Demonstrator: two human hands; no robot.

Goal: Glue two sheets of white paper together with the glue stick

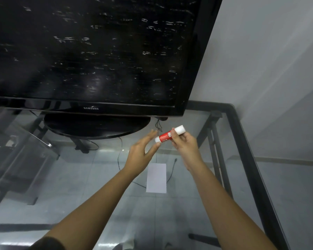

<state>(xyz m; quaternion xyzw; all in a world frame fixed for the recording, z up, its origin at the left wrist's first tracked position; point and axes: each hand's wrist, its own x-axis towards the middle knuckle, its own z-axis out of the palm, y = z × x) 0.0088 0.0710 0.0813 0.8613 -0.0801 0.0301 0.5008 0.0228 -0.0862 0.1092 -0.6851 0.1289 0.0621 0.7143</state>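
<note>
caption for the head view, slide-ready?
Right hand holds the glue stick above a glass table; open left hand reaches its end; white paper lies below.

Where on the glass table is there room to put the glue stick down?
Bare glass table lies left of the white paper, in front of the TV base; more lies nearer, between the forearms. Right of the paper is narrow, bordered by the black frame. Glue stick sits in the right hand.
</note>
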